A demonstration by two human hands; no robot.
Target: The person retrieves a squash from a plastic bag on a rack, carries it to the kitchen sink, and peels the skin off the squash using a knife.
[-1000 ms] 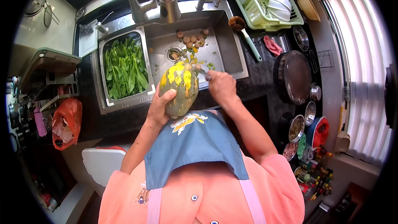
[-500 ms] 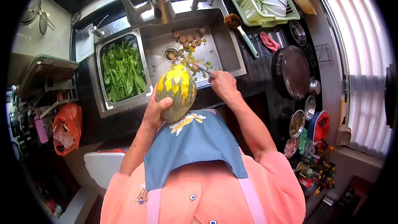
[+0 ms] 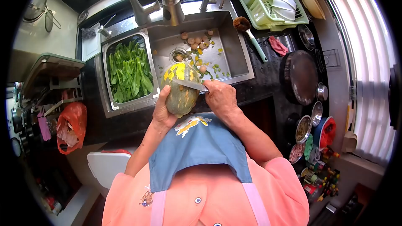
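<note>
A green pumpkin (image 3: 183, 97), its far end peeled in yellow patches, is held over the near edge of the sink. My left hand (image 3: 164, 109) grips it from the left side, thumb along its skin. In my right hand (image 3: 222, 97) is a knife (image 3: 190, 84), fingers wrapped round the handle. The blade lies across the pumpkin's upper side, pointing left. Below, in the sink basin (image 3: 226, 60), bits of green and yellow peel are scattered near the drain (image 3: 179, 54). Several round brownish pieces (image 3: 200, 42) lie there too.
Leafy greens (image 3: 130, 73) fill the smaller basin on the left. A brush (image 3: 251, 37) lies right of the sink, near a green dish rack (image 3: 255, 10) and a pink cloth (image 3: 278, 46). Further right are a round dark board (image 3: 303, 75) and several metal bowls (image 3: 303, 129).
The knife has moved from over the sink, right of the pumpkin, onto the pumpkin's skin. The pumpkin has been turned, showing less of its peeled patches. The view has shifted slightly.
</note>
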